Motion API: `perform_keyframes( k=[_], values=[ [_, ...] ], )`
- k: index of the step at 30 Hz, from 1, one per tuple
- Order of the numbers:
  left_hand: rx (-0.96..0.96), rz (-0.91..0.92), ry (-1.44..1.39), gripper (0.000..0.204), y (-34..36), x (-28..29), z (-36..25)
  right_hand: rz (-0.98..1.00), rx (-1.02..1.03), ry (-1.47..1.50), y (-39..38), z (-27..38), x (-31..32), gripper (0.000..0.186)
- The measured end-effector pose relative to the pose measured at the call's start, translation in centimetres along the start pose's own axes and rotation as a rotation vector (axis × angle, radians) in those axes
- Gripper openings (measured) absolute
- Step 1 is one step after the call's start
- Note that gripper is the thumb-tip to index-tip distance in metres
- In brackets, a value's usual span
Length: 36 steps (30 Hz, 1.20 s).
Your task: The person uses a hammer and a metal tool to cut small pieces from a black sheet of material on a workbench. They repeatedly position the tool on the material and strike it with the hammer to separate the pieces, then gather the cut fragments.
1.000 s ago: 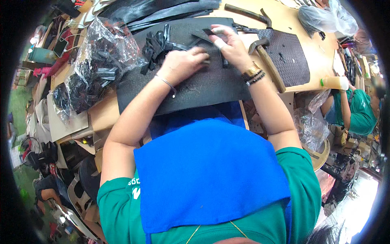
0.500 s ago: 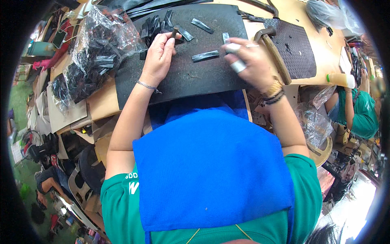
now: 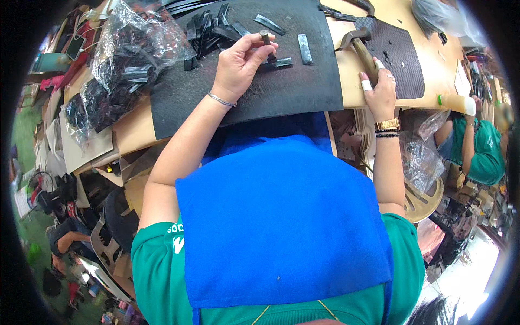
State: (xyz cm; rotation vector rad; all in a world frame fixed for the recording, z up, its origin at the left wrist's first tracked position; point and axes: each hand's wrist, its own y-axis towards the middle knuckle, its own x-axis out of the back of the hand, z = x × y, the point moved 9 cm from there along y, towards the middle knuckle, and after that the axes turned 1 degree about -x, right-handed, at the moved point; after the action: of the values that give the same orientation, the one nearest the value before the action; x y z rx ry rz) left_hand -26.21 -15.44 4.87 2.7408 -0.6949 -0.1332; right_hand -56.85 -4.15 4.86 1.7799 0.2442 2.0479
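My left hand (image 3: 236, 66) is closed around a short metal punch (image 3: 265, 37), held upright with its lower end on a short black strip (image 3: 283, 62). The strip lies on a dark mat (image 3: 303, 92). Off the mat to the right, my right hand (image 3: 383, 96) has its taped fingers and thumb around the lower handle of a hammer (image 3: 365, 55). The hammer's head points away from me. Another black strip (image 3: 305, 50) lies between my hands, and one more strip (image 3: 269, 24) sits farther back.
A pile of black strips (image 3: 205, 35) lies at the mat's far left. Beyond it stands a clear plastic bag (image 3: 116, 59) of black pieces. A dark textured sheet (image 3: 405, 65) is under the hammer's right side. A co-worker in green (image 3: 479, 149) sits at the right.
My left hand has moved right with the punch, now standing it on the strip. My right hand has left the strips and moved right onto the hammer handle.
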Motion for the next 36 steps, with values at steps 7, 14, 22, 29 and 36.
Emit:
perform_keyframes(
  k=[7,14,22,29,36],
  values=[
    [-0.036,-0.012,0.015,0.023,0.1,-0.3,0.1,0.022,-0.027,-0.012,0.0,0.0,0.1,0.053],
    [-0.031,-0.006,0.059,0.022,0.0,-0.6,0.0,0.019,-0.015,-0.011,-0.1,-0.1,0.0,0.054],
    [-0.059,0.042,0.218,0.023,-0.1,-0.9,-0.9,0.054,-0.044,0.005,0.0,-0.2,-0.2,0.052],
    [-0.099,0.031,0.187,0.024,-0.1,-0.8,-0.7,0.102,-0.055,0.074,0.0,-1.4,-0.5,0.045],
    [-0.094,0.023,0.154,0.024,-0.3,-0.7,-0.8,0.097,-0.201,0.633,-1.1,-1.2,1.1,0.040]
  ],
)
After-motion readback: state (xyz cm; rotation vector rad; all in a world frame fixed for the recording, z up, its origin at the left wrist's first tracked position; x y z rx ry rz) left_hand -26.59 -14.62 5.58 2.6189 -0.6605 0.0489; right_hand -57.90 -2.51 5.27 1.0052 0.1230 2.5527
